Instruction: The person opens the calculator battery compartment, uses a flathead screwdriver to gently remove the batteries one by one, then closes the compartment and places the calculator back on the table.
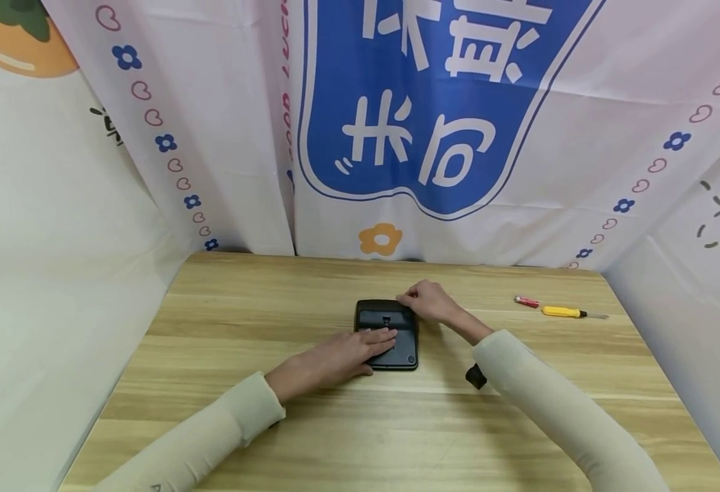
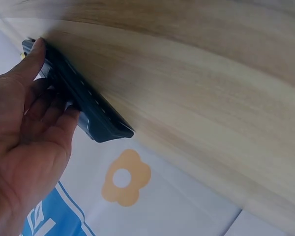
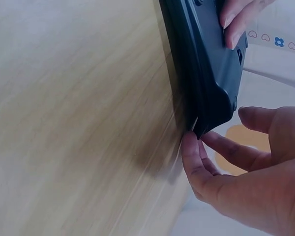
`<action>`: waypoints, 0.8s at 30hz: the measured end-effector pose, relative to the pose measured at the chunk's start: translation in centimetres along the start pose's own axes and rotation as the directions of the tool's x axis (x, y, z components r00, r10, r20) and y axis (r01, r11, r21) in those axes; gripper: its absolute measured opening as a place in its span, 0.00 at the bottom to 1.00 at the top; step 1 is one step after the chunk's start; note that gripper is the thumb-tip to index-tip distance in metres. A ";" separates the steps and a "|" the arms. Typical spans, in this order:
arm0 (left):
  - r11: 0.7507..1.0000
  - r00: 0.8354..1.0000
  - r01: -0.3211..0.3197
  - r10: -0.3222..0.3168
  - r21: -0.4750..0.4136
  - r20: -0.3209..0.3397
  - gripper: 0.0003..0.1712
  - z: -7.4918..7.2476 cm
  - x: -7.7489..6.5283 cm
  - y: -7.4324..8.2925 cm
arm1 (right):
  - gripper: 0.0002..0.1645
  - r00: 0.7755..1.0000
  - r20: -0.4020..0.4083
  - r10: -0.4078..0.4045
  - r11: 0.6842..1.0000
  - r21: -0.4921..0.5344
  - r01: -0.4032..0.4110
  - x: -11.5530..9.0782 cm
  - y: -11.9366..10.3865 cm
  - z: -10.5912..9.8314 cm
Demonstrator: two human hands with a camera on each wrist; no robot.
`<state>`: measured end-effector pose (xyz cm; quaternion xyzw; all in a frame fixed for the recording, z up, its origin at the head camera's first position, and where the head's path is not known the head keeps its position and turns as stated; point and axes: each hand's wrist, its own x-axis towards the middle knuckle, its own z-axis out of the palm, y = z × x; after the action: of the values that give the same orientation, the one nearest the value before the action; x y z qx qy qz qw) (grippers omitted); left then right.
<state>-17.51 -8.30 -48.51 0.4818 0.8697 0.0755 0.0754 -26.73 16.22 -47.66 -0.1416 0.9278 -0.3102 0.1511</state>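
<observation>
A black calculator [image 1: 384,316] lies with its back up on the wooden table; its face is hidden. My left hand [image 1: 350,352] rests on it from the left, fingers stretched flat over the back and thumb at the near edge. In the left wrist view that thumb [image 2: 34,59] lies along the side of the casing. At the far right corner, my right hand [image 1: 432,303] pinches the rim of the calculator. The right wrist view shows two fingertips [image 3: 190,140] meeting at the seam near the tabletop, with another finger just off the corner.
To the right on the table [image 1: 243,307] lie a small red cylinder like a battery [image 1: 526,301] and a yellow-handled screwdriver [image 1: 563,312]. A printed cloth [image 1: 249,171] hangs behind the far edge. Pale cloth walls stand at both sides.
</observation>
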 end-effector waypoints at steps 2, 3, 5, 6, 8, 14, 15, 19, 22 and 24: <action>1.000 1.000 -0.005 0.005 0.000 -0.002 0.39 0.0 0.0 -0.1 | 0.21 1.000 0.008 0.023 0.999 0.024 -0.024 0.0 -0.1 -0.1; 1.000 1.000 -0.008 0.008 -0.001 -0.006 0.39 0.0 -0.1 -0.1 | 0.21 0.999 0.009 0.038 0.999 0.036 -0.038 0.0 -0.2 -0.1; 1.000 1.000 -0.014 0.014 0.000 -0.010 0.39 0.0 -0.1 -0.1 | 0.22 0.998 0.009 0.063 0.996 0.064 -0.063 0.1 -0.2 -0.2; 1.000 1.000 -0.016 0.016 -0.001 -0.013 0.39 0.1 -0.2 -0.1 | 0.22 0.997 0.011 0.077 0.994 0.081 -0.078 0.2 -0.1 -0.2; 1.000 1.000 -0.016 0.016 -0.009 -0.014 0.39 0.1 -0.3 -0.1 | 0.21 0.995 0.015 0.100 0.987 0.127 -0.101 0.3 0.1 -0.2; 0.999 1.000 0.003 -0.003 -0.054 0.000 0.38 0.0 -0.4 -0.1 | 0.13 0.986 0.068 0.156 0.915 0.366 -0.170 0.2 0.7 -0.2; 0.999 1.000 -0.002 0.002 -0.052 -0.007 0.38 0.0 -0.4 -0.2 | 0.13 0.982 0.084 0.172 0.889 0.415 -0.191 0.2 0.8 -0.1; 0.999 0.998 -0.031 0.030 -0.036 -0.049 0.38 0.1 -0.6 -0.3 | 0.14 0.958 0.161 0.235 0.750 0.598 -0.285 0.3 1.0 0.0; 0.998 0.998 -0.034 0.031 -0.046 -0.059 0.39 0.0 -0.7 -0.2 | 0.17 0.936 0.219 0.277 0.635 0.689 -0.350 0.4 1.3 0.1; 0.998 0.998 -0.028 0.024 -0.062 -0.056 0.39 0.0 -0.7 -0.2 | 0.20 0.924 0.240 0.298 0.580 0.723 -0.375 0.4 1.4 0.1</action>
<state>-17.33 -8.98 -48.56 0.4881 0.8624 0.1171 0.0654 -27.32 17.08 -48.75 0.0990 0.7140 -0.6272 0.2950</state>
